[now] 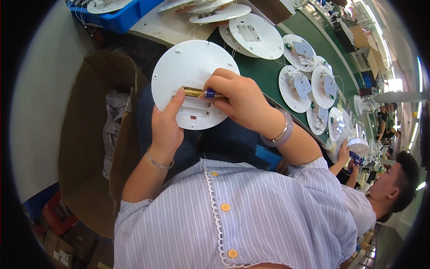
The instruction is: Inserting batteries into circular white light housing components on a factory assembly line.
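A white round plastic disc (192, 58) with small posts on its face is held up in front of me. My left hand (166, 125) is closed on its lower left edge, the thumb lying over the face. A gold battery (192, 92) lies at the upper slot of the disc's battery compartment (195, 110), its left end by my left thumb. My right hand (242, 98) pinches a blue-ended battery (209, 93) against the gold one's right end. Part of that battery is hidden by the fingers. The lower part of the compartment shows bare slots.
More white discs (257, 36) lie on the green bench, several with grey modules and wires. A blue bin (121, 20) stands at far left. Beside my left arm is an open cardboard box (85, 134). A co-worker (385, 188) at right holds a blue tool near a clear dome.
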`<move>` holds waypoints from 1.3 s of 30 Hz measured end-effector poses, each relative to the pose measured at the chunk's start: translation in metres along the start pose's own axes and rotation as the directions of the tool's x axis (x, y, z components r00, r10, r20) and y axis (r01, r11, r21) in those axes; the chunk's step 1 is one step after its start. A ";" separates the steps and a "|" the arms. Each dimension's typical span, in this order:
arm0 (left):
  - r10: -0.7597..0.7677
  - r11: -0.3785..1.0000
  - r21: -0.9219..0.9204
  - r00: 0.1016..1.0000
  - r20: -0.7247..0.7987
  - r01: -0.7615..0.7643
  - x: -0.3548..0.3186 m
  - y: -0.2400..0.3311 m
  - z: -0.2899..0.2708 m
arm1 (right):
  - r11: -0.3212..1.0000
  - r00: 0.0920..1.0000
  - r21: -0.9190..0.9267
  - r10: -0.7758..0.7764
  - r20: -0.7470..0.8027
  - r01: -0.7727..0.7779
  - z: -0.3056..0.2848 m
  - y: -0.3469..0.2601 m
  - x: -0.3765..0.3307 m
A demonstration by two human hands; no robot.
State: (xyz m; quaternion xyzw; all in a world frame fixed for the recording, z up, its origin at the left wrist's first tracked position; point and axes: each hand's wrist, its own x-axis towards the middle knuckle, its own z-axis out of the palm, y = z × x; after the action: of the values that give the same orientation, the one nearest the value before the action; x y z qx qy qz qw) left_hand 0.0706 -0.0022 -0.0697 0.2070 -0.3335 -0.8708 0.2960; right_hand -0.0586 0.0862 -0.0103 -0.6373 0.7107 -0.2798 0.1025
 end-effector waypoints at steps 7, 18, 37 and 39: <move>0.049 0.998 0.026 0.998 -0.040 -0.048 0.002 0.001 -0.002 | 0.997 0.993 0.031 0.079 -0.086 -0.077 -0.019 0.004 -0.005; 0.114 0.991 0.076 0.990 -0.087 -0.108 0.000 0.003 0.002 | 0.939 0.979 -0.323 -0.056 0.198 0.119 -0.015 -0.015 -0.020; 0.022 0.997 0.073 0.997 -0.068 -0.017 0.002 0.024 0.005 | 0.997 0.988 0.083 -0.020 0.156 0.007 -0.026 -0.012 -0.007; 0.055 0.998 0.015 0.998 -0.043 -0.055 0.005 0.025 0.012 | 0.967 0.986 0.212 0.122 0.112 -0.144 -0.022 -0.013 -0.001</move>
State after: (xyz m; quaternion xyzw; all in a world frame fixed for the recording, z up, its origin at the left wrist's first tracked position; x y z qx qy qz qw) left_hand 0.0694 -0.0153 -0.0448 0.2185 -0.3386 -0.8554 0.3255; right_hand -0.0584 0.0929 0.0146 -0.5858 0.7108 -0.3173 0.2256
